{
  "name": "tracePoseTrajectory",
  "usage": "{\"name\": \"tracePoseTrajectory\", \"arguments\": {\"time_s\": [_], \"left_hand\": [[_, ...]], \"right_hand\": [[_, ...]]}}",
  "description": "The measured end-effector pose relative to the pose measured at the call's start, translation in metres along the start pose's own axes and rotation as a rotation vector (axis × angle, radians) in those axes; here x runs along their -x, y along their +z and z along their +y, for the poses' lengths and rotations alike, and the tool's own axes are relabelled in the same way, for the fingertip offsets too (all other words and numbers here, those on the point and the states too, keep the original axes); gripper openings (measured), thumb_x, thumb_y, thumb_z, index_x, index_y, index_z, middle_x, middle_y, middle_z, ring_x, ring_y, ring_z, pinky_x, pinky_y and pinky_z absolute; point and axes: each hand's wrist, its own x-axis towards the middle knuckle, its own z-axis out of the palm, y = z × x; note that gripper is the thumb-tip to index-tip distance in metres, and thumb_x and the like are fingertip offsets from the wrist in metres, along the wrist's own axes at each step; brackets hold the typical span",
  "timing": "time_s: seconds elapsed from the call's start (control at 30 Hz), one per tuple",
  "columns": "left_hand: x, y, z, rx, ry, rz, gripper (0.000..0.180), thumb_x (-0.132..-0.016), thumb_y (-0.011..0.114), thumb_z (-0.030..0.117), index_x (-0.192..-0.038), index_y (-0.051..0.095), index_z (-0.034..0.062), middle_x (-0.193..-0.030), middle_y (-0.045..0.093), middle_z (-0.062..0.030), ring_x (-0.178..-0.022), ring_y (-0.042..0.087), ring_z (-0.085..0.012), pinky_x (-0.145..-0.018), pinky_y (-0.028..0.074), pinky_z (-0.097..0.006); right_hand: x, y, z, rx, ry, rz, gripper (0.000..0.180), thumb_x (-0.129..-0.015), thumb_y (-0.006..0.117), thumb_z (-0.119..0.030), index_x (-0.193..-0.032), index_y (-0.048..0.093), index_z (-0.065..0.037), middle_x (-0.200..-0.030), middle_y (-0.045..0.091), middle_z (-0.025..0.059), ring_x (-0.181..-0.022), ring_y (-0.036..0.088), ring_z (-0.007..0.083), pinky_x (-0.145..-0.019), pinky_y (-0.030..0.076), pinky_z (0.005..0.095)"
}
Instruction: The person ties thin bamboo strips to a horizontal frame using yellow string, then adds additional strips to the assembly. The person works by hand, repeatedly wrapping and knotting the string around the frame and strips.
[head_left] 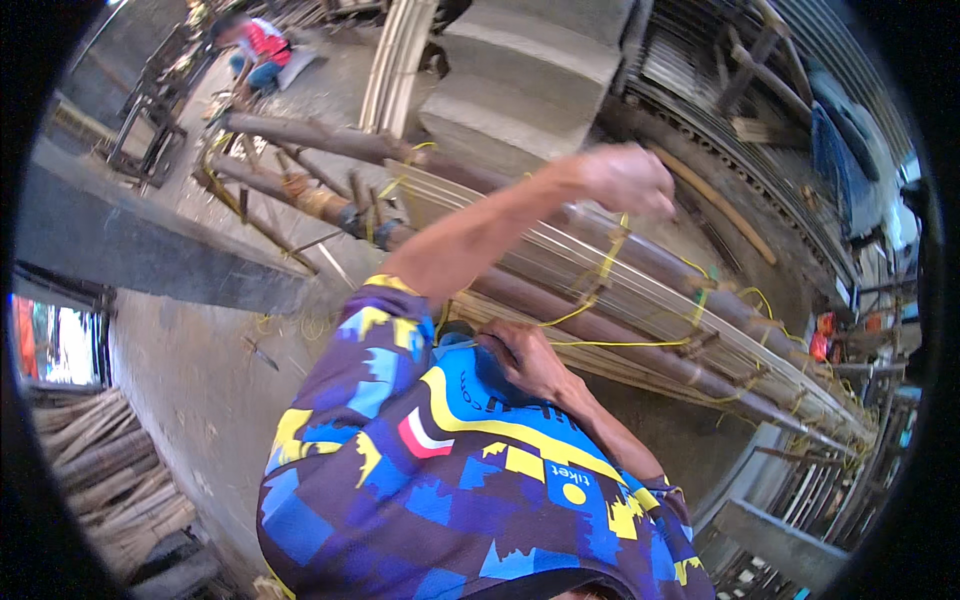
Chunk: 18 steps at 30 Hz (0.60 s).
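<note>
Raised over the far pole, my left hand [628,180] is closed in a fist and slightly blurred; what it holds, if anything, is hidden. A yellow strap [606,262] is looped around the poles just below it. Close to my belly, my right hand [522,360] has its fingers curled on a taut yellow strap [625,344] that runs right to the near pole. Two long brown poles [560,305] lie side by side across the view, with thin pale strips [660,285] stretched along them. Further yellow ties [698,305] bind the strips and poles on the right.
Concrete steps [520,70] rise beyond the poles, beside upright pale slats [398,65]. A person in a red top [265,45] crouches at the far left. Stacked wood strips [110,470] lie at the lower left. A curved wooden pole [725,205] lies at the right.
</note>
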Motion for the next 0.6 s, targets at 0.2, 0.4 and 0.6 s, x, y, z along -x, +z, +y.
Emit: {"name": "tracePoseTrajectory", "arguments": {"time_s": [0.2,0.4,0.6], "left_hand": [[0.241,-0.117,-0.098,-0.387,-0.503,0.172,0.025,-0.081,0.050,0.021,-0.087,0.058,-0.0018,-0.071,0.057,-0.0162,-0.067,0.057,-0.0254,-0.063,0.044,-0.036],[0.275,-0.097,-0.165,-0.069,-0.298,-0.031,0.017,-0.077,0.053,0.014,-0.087,0.059,0.0016,-0.068,0.056,-0.0157,-0.070,0.060,-0.0245,-0.063,0.044,-0.036],[0.270,-0.090,-0.164,-0.392,-0.207,-0.093,0.016,-0.070,0.052,0.007,-0.081,0.061,0.0001,-0.080,0.059,-0.0212,-0.073,0.060,-0.0319,-0.060,0.048,-0.037]], "right_hand": [[-0.150,0.074,-0.014,0.029,0.214,-0.040,0.022,-0.086,0.049,-0.019,-0.087,0.051,0.003,-0.060,0.054,0.0114,-0.052,0.055,0.0167,-0.047,0.042,0.0321],[-0.211,0.120,0.002,-0.952,0.664,0.011,0.025,-0.089,0.043,-0.030,-0.086,0.048,-0.006,-0.061,0.050,0.0034,-0.050,0.048,0.0111,-0.043,0.039,0.0241],[-0.204,0.104,-0.027,0.099,0.278,0.484,0.033,-0.088,0.043,-0.023,-0.061,0.043,-0.005,-0.057,0.041,0.0002,-0.049,0.037,0.0077,-0.043,0.029,0.0224]]}}
